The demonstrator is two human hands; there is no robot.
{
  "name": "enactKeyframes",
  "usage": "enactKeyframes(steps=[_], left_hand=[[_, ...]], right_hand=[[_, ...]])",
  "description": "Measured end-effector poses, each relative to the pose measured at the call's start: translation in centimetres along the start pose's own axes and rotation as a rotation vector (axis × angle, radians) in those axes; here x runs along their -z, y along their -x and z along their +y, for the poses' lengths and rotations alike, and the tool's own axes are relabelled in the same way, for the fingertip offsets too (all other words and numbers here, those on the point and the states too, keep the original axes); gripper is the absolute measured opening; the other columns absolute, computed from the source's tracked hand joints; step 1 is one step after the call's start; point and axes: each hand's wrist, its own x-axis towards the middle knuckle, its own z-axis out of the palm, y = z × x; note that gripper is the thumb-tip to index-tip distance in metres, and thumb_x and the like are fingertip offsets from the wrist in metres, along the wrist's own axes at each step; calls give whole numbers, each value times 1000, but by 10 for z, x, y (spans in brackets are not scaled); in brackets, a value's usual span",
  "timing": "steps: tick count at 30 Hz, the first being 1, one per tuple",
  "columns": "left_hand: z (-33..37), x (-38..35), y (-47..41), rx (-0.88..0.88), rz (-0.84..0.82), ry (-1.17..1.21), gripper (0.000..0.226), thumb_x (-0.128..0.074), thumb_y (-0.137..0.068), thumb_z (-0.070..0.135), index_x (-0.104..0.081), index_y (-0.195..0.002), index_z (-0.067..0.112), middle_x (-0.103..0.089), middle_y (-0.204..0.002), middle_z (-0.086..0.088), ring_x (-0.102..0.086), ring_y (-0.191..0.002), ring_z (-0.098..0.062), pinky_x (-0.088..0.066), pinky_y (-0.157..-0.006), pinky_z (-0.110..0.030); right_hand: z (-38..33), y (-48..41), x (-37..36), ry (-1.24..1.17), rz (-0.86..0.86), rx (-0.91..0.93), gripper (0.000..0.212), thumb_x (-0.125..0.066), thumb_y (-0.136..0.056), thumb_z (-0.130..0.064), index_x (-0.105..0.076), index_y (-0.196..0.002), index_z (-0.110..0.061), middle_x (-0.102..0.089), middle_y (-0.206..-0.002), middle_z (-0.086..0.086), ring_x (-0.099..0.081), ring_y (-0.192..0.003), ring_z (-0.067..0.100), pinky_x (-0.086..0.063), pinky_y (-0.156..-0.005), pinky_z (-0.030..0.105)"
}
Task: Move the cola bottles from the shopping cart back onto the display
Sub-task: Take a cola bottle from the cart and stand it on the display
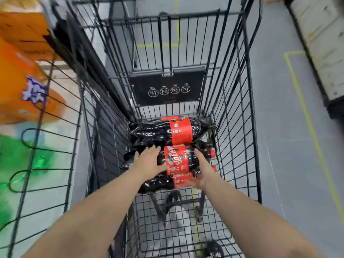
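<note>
Floor: grey, with yellow tape lines.
Left: black wire rack, orange packs, green packs.
Right: pale cabinet.

Cola bottles: we note near-black liquid, red labels with white script, red caps. Shopping cart: black wire grid. Seat flap: black, row of four white circular pictograms. Floor: grey, yellow taped lines. At left we see orange packs with blue-and-white lettering, blurred green packs below.
</note>
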Motion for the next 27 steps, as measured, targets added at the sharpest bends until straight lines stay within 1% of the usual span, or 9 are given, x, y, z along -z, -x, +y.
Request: enactKeyframes(steps=[2, 4, 7, 12, 15, 17, 20, 24, 27], left_hand=[[-1, -3, -7, -8, -9, -83, 96, -68, -69, 68, -31, -145, 21, -34, -152, -2, -33, -140, -24, -18, -115, -54], [2, 2, -13, -35, 14, -165, 94, -74, -59, 69, -41, -132, 20, -47, -133, -2, -46, -125, -26, -37, -104, -48], [6, 11, -23, -70, -21, -295, 104, -76, -55, 67, -34, -137, 20, -41, -129, -5, -42, -121, -27, -41, -98, -42], [4, 0, -27, -76, -83, -216, 110, -82, -48, 62, -29, -133, 17, -34, -132, -7, -37, -123, -27, -36, -106, -42], [5, -9, -14, -84, -12, -142, 106, -84, -43, 59, -31, -125, 16, -47, -124, -3, -49, -115, -25, -41, -98, -39], [3, -9, -1, -93, 31, -50, 112, -85, -41, 55, -26, -130, 21, -47, -123, -2, -48, -115, -24, -43, -95, -40], [3, -11, 19, -56, 70, 76, 133, -80, -34, 60, -10, -144, 34, -39, -132, -3, -41, -124, -27, -41, -102, -45], [25, -12, 59, 2, 226, 309, 118, -77, -33, 64, -30, -136, 30, -43, -124, 8, -41, -119, -17, -42, -101, -36], [49, -14, 96, 86, 371, 544, 114, -83, -30, 62, -38, -129, 30, -48, -121, 8, -47, -117, -14, -46, -98, -37]], right_hand=[[-2, -14, -6, -37, -4, -14, 76, -78, -67, -57, -52, -122, -11, -64, -103, 15, -67, -90, 32, -59, -64, 45], [-1, -27, -12, -80, -16, -1, 90, -83, -62, -55, -50, -133, -12, -69, -109, 14, -69, -91, 29, -60, -60, 42], [1, -35, -16, -106, 36, 82, 99, -88, -55, -48, -44, -135, -10, -68, -110, 13, -69, -88, 24, -56, -51, 33], [19, -32, -9, -150, 122, 271, 79, -89, -59, -36, -45, -121, -15, -67, -110, 10, -69, -93, 25, -59, -80, 49], [31, -17, -4, -100, 131, 460, 75, -91, -57, -28, -52, -119, -15, -70, -110, 6, -71, -89, 15, -60, -75, 34], [36, -5, -2, 3, 152, 628, 68, -91, -59, -19, -53, -115, -21, -69, -109, 1, -70, -91, 8, -58, -81, 28], [36, 21, -2, 225, 157, 836, 78, -94, -50, -25, -50, -114, -24, -64, -108, -9, -63, -96, 2, -50, -90, 24], [27, 65, -3, 519, 158, 1108, 91, -90, -40, -46, -49, -120, -25, -52, -112, -11, -54, -107, 6, -45, -96, 24], [21, 98, 7, 702, 50, 1252, 93, -90, -49, -44, -46, -130, -26, -43, -119, -11, -40, -119, 7, -34, -100, 21]])
